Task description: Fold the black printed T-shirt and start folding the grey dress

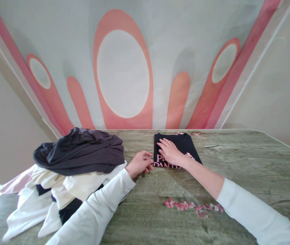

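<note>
A folded black T-shirt (183, 141) lies flat on the counter (247, 163), near its far edge and a little right of the middle. The person's right hand (171, 153) lies palm down on it, fingers (164, 143) spread wide and pressed flat on the cloth, gripping nothing. The left hand (139, 163) rests on the counter just beside the shirt's left edge. Its fingers (148, 167) are loosely curled and hold nothing, and the tips reach the shirt's near left corner. Both arms wear white sleeves (257, 214).

Pink lettering (160, 162) runs across the front of the shirt. "PI" can be read on the upper line and "PANTHE" below it, and the right hand and wrist cover the rest. A small pink figure (190, 156) peeks out beside the wrist, too hidden to make out.

To the left, near the left arm, sits a loose pile of clothes. A dark grey garment (80, 149) is heaped on top, cream and white pieces (80, 187) spill out beneath it, and a bit of black fabric (69, 209) shows at the bottom. The pile spreads to the counter's left edge and crowds that whole side.

The counter has a greenish wood-grain surface with a printed sprig of pink flowers (193, 205) between the two forearms. Behind it hangs a pale cloth (123, 75) patterned with large salmon-pink ovals and stripes.
</note>
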`<state>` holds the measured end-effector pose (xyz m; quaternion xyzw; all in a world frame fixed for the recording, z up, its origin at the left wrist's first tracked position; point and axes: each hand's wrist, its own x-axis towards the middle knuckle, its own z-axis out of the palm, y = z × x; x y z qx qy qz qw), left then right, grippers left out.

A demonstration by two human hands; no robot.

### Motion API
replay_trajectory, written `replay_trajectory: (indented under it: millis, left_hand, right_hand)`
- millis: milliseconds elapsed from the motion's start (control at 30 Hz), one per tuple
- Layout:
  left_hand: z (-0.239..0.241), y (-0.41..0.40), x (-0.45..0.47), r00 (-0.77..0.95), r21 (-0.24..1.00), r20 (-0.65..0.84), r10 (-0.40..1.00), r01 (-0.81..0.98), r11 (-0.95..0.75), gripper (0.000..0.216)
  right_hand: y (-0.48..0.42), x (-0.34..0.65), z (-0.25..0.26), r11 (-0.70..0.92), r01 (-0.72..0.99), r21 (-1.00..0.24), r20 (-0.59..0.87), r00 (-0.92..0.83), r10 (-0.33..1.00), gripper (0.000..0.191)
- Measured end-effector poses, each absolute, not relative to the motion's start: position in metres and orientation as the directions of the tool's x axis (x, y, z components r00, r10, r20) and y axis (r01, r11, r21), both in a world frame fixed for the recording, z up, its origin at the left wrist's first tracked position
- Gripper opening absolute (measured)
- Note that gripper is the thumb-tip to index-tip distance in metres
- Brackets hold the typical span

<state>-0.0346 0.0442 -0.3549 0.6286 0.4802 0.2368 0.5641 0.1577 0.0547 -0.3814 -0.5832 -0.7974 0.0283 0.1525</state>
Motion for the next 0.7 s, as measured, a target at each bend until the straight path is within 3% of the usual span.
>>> replay_trajectory:
  millis: [500, 700]
  left_hand:
    - [-0.345, 0.048, -0.030, 0.442, 0.926, -0.315, 0.840, 0.337, 0.170, 0.024]
    - [-0.343, 0.052, -0.028, 0.488, 0.951, -0.297, 0.821, 0.225, 0.210, 0.040]
  right_hand:
    - [0.054, 0.159, -0.395, 0.318, 0.921, -0.225, 0.334, -0.233, 0.913, 0.040]
    - [0.053, 0.159, -0.394, 0.323, 0.914, -0.243, 0.355, -0.226, 0.907, 0.041]
